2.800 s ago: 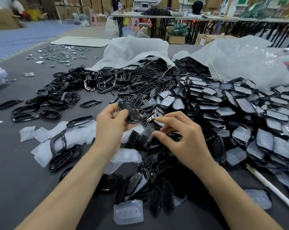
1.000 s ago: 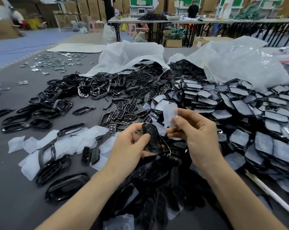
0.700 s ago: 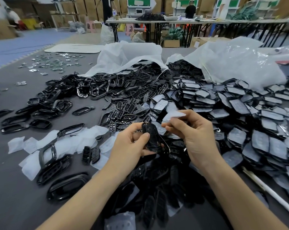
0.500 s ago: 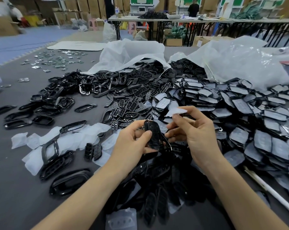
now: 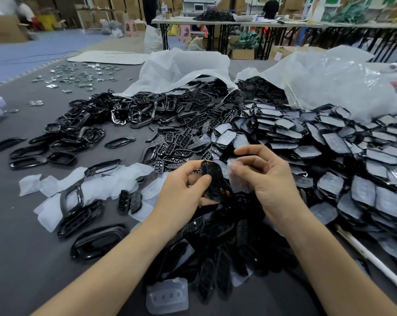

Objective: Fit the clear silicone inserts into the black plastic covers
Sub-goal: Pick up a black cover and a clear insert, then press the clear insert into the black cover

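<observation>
One fitting is under way. The left hand (image 5: 183,192) grips a glossy, rigid black oval cover (image 5: 212,182) held on edge, thumb curled over its rim. The right hand (image 5: 269,181) pinches a limp, frosted-clear silicone insert (image 5: 236,179) just beside it, above the middle of the grey bench (image 5: 22,258). Next, I judge, the soft bumped pad must be lined up with the cover's openings and pressed in evenly. Loose inserts (image 5: 101,183) lie toward the left edge.

- cover (image 5: 212,181): black plastic, glossy, smooth
- insert (image 5: 234,179): translucent silicone, frosted
- tabletop (image 5: 22,258): grey, matt
- bags (image 5: 329,83): thin plastic film, crinkled, shiny
</observation>
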